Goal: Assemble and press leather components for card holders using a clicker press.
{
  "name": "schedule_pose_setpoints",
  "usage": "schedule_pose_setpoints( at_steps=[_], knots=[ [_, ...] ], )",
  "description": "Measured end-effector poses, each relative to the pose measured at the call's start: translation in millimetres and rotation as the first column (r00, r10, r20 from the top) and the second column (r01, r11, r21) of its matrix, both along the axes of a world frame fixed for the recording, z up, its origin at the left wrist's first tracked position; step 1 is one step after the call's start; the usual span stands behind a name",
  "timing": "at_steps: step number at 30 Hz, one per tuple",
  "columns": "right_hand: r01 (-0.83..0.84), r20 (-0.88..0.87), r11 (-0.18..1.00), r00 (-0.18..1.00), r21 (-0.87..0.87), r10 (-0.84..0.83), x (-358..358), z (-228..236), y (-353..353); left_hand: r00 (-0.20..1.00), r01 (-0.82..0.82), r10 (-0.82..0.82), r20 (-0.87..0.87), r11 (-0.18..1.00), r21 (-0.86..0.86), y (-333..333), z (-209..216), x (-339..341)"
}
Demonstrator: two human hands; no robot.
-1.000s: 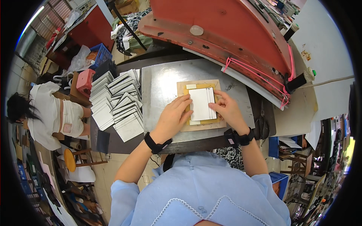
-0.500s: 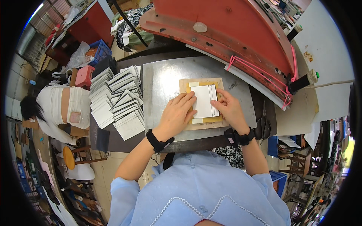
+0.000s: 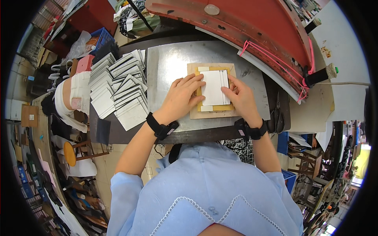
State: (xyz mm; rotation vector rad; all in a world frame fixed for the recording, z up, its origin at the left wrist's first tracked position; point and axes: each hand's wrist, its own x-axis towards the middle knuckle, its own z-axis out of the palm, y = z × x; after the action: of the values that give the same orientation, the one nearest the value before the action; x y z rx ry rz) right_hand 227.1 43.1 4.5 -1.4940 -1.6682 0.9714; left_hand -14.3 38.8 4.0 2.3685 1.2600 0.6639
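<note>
"Where is the white rectangular panel with thin dark lines along its right side (image 3: 211, 88) placed?"

"It is laid flat on a yellow rectangular plate with pale strips at its ends (image 3: 222, 107), which is set on a pale tan board (image 3: 197, 115)."

"And how is it handled?"

"Its left edge is touched by fingertips of the left hand (image 3: 180, 95), whose grip is left loose, thumb and fingers spread. At its right edge, the thumb of the right hand (image 3: 241, 97) is placed on top; whether that grip is closed on the panel cannot be told."

"What is found around them?"

"The board is carried by a silver metal sheet (image 3: 165, 59), laid on a dark counter (image 3: 189, 137). To the left, white dark-edged panels (image 3: 124, 88) are piled in overlapping rows."

"And to the right?"

"Dark scissors (image 3: 280, 120) are seen near the counter's end. Farther back, pink cord (image 3: 267, 65) is strung along a large red metal machine frame (image 3: 244, 19)."
</note>
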Motion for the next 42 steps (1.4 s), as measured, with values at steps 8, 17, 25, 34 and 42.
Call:
schedule_pose_setpoints(
  at_steps=[8,17,25,34,42],
  knots=[
    [-0.048,0.097,0.998,0.994,0.051,0.043,-1,6,-2,0.992,0.011,-0.004,-0.126,0.998,0.055,-3,10,0],
    [-0.198,0.466,0.95,0.883,0.24,0.066,-10,10,-5,0.996,0.037,-0.018,-0.092,0.978,0.207,3,2,17],
    [-0.221,0.516,0.938,0.855,0.267,0.055,-10,5,-6,0.986,0.116,-0.099,-0.131,0.985,0.126,13,9,21],
    [-0.192,0.589,0.94,0.808,0.281,-0.011,-9,6,-8,0.971,0.133,-0.086,-0.223,0.97,0.205,19,2,20],
    [-0.367,0.518,0.824,0.848,0.431,0.107,8,-10,3,0.948,0.174,-0.129,-0.291,0.976,0.134,18,-2,12]
  ],
)
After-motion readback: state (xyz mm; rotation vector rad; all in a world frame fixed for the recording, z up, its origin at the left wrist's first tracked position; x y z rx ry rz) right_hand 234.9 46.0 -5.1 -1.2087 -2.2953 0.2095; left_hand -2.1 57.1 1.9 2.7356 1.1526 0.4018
